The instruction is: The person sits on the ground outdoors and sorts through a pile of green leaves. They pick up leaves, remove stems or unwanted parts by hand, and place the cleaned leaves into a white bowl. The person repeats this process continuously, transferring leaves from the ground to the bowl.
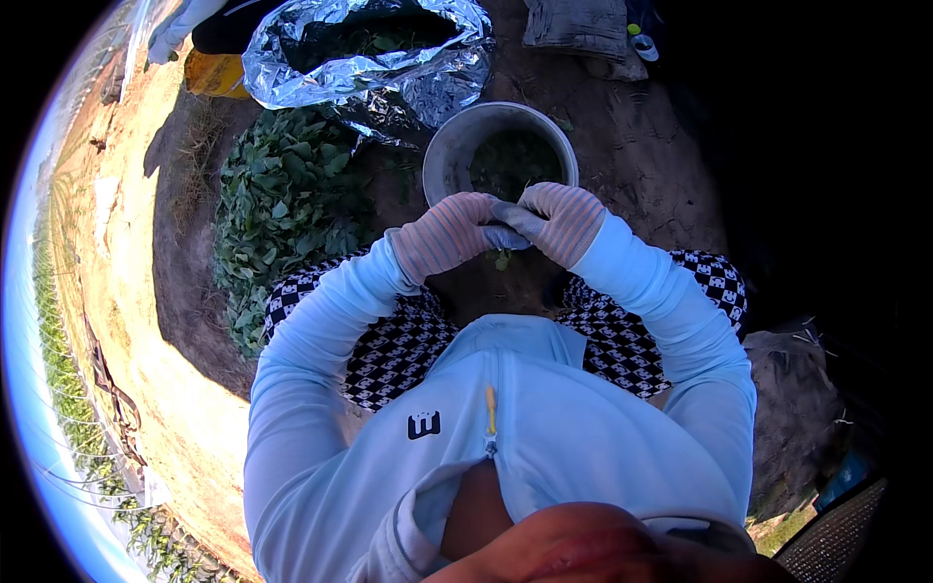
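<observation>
Both of my hands wear striped work gloves with grey-coated fingers. They meet above the near rim of a whitish bucket (pixel 446 157), which has green plant matter at its bottom. My left hand (pixel 452 232) has its fingers curled, and a small green leaf sprig (pixel 501 259) hangs just below them. My right hand (pixel 563 218) reaches across so that its thumb and fingers touch the left fingertips. Whether it also pinches the sprig is hidden by the gloves. A large heap of green leafy stems (pixel 284 211) lies to the left of the bucket.
A silver foil-lined bag (pixel 452 80) with greens inside stands beyond the bucket. Behind it are a yellow container (pixel 213 73) and another person's gloved hand (pixel 162 47). A grey sack-like bundle (pixel 576 25) lies at the far right. Bare soil (pixel 627 146) surrounds the bucket.
</observation>
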{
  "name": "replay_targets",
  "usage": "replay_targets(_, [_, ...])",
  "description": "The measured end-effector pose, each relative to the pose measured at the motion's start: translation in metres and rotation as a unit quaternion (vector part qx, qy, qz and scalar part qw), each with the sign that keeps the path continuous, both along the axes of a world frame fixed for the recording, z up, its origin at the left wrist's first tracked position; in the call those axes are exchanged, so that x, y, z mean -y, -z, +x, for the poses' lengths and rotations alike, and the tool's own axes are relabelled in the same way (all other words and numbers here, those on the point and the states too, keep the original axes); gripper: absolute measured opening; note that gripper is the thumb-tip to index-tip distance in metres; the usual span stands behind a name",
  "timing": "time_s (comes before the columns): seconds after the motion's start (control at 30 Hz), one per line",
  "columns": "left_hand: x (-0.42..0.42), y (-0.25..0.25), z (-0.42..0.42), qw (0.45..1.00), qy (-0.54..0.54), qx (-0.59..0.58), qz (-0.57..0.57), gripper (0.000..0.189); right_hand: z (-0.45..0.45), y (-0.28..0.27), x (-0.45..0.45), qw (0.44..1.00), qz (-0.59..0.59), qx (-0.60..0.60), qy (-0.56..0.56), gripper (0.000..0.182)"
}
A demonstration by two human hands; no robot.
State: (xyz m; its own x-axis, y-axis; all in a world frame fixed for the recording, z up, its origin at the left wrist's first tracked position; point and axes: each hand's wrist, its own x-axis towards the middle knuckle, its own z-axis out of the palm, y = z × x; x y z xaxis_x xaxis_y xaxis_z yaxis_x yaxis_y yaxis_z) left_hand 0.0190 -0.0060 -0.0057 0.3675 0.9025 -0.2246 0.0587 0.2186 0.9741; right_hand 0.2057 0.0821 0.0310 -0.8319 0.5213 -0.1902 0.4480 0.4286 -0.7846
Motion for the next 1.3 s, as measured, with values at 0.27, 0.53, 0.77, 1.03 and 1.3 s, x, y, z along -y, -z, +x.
replay_targets(0.27, [0.002, -0.014, -0.013, 0.992, 0.090, 0.039, 0.074, 0.018, 0.002, -0.013, 0.009, 0.947, -0.317, -0.016, 0.054, 0.039])
replay_targets(0.53, [0.003, -0.052, -0.020, 0.983, 0.170, 0.050, -0.052, 0.017, -0.004, -0.034, 0.020, 0.943, 0.252, -0.192, -0.103, 0.023])
replay_targets(0.77, [0.017, -0.044, -0.032, 0.910, 0.286, 0.295, 0.055, 0.022, 0.012, 0.032, -0.040, 0.896, 0.412, -0.158, 0.055, 0.019])
replay_targets(1.03, [-0.005, -0.063, -0.044, 0.988, -0.107, -0.086, -0.072, 0.027, 0.003, 0.004, -0.012, 0.984, 0.150, -0.069, 0.069, 0.042])
replay_targets(1.3, [-0.006, -0.019, -0.027, 0.913, 0.032, -0.386, 0.128, 0.035, -0.004, 0.031, -0.017, 0.988, -0.100, -0.084, 0.080, 0.047])
